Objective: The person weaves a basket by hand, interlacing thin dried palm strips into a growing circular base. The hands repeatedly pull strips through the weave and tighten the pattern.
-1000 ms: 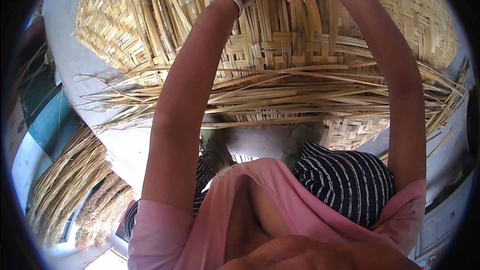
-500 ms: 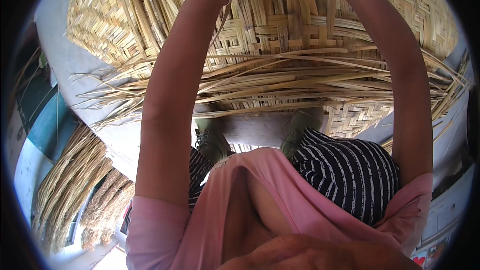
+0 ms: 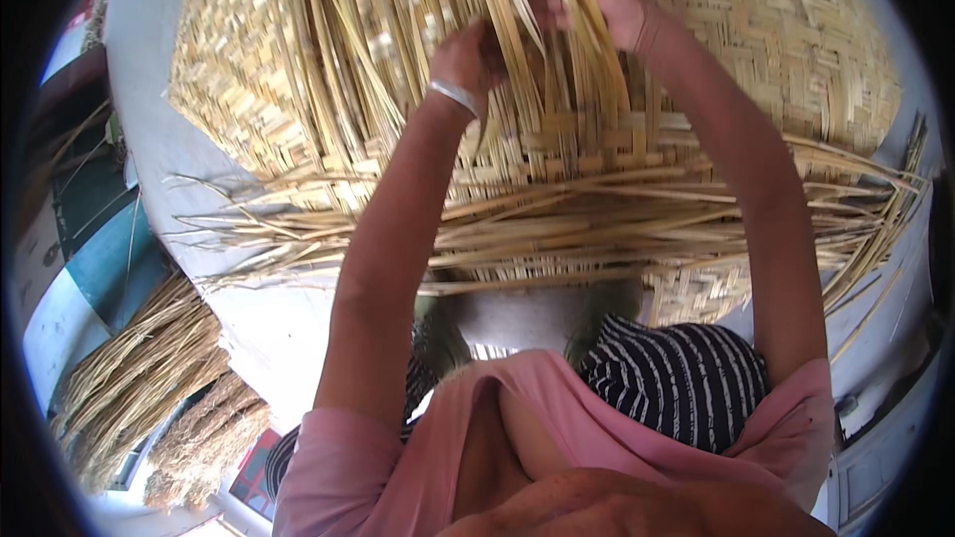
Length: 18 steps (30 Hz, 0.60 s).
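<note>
A large woven mat [image 3: 786, 50] of pale straw-coloured strips lies before me. Many loose upright strips [image 3: 348, 50] stick out across its middle and left. My left hand [image 3: 466, 62], with a white bangle at the wrist, is closed among these strips, and a thin strip end hangs below it. Its fingertips are partly hidden. To its right and a little farther away, my right hand [image 3: 597, 5] has its fingers around flat strips [image 3: 589, 20] that cross in front of it. That hand is somewhat blurred by motion.
A bundle of long loose strips [image 3: 597, 204] lies crosswise on the mat's near part, close to my feet. Dry stalk bundles [image 3: 139, 368] and a brown fibre heap [image 3: 204, 443] are at the lower left. A blue-green curved surface [image 3: 104, 254] stands beside them.
Both hands now show lower in the picture, fully in view among the upright strips. The mat and the loose bundle also sit lower, as the view has tilted up.
</note>
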Motion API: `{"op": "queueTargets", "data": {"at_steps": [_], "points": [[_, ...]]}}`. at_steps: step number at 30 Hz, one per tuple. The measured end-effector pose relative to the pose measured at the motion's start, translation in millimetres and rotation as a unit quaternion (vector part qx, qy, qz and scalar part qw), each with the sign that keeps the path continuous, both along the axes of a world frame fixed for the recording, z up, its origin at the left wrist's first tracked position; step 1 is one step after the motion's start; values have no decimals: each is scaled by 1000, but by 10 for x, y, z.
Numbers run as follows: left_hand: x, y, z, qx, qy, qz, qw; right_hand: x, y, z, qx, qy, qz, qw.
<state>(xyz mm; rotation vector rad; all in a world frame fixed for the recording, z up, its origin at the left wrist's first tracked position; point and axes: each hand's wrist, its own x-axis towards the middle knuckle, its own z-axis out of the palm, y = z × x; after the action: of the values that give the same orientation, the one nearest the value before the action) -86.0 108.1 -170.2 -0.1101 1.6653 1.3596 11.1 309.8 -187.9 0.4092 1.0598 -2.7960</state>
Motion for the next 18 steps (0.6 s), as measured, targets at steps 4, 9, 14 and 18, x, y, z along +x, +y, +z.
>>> {"op": "queueTargets", "data": {"at_steps": [4,9,14,18], "points": [[122,222,325,-25,-78,36,996,-23,-9,248,109,-157,-21,981],[30,250,399,-31,-107,-93,989,-54,25,310,120,-127,-41,984],[44,208,361,-18,-110,-143,983,-60,34,261,122,-178,-41,976],[-5,138,286,84,-154,-178,968,-83,29,306,81,-121,-93,985]]}}
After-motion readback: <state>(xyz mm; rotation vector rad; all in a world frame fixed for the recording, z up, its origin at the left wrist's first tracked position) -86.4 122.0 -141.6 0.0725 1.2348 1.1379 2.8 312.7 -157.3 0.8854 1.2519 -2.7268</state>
